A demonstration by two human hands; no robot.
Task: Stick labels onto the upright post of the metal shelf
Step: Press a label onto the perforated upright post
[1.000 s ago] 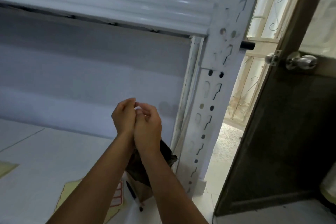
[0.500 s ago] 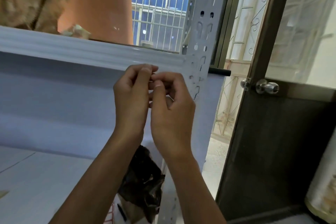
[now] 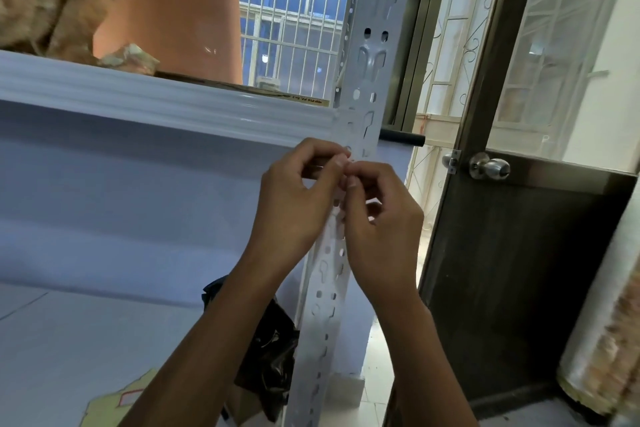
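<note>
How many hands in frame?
2. Left hand and right hand are side by side in front of the upright post, below the shelf beam. Their fingertips pinch a barely visible small white label. None seem hidden.

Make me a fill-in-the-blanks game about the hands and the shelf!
1. The left hand and right hand meet fingertip to fingertip in front of the shelf's upright ____.
2. That white metal part is punched all over with ____.
3. The round knob on the door is to the ____ of both hands.
4. The crumpled bag below the left forearm is ____ in colour.

Missing words: post; holes; right; black.
</note>
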